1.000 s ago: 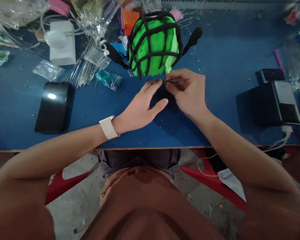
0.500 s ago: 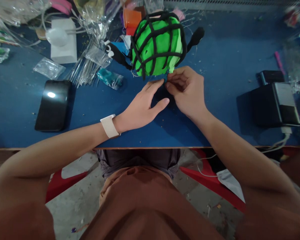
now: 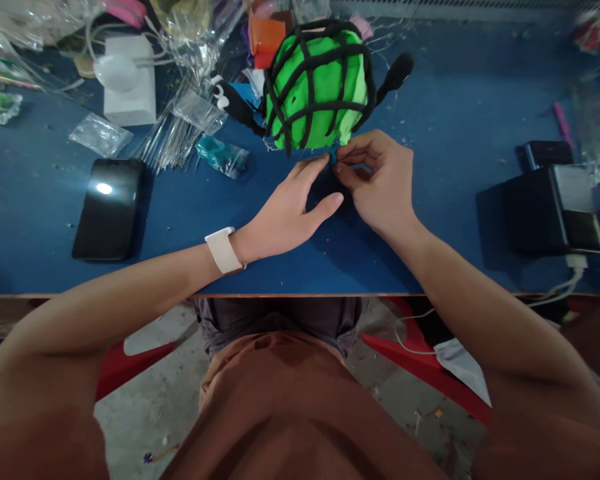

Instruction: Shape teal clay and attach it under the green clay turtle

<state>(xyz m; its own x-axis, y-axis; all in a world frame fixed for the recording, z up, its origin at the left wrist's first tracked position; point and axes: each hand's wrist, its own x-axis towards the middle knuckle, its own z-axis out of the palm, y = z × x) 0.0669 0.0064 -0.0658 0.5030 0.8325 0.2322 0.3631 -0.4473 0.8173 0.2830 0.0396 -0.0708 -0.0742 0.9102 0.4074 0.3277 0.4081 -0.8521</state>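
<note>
A bright green rounded figure [image 3: 320, 90] crossed by black strips stands on the blue table, with a black piece bearing white eye shapes at its left and a black rounded piece at its right. Just below it, my right hand [image 3: 380, 177] has its fingertips pinched at a small blue bit [image 3: 333, 155]. My left hand [image 3: 290, 210] lies palm down, thumb spread from the fingers, its fingertips beside the blue bit. Whether they touch it is unclear. A white band circles my left wrist.
Left on the blue table [image 3: 260, 277] are a black phone [image 3: 109, 210], thin wires [image 3: 170, 143], a teal packet [image 3: 222, 156] and a white block [image 3: 130, 83]. Orange containers [image 3: 267, 40] stand behind. A black box [image 3: 545, 210] with a cable is at the right.
The view has shifted very slightly. Both hands stay in nearly the same place and pose below the green figure.
</note>
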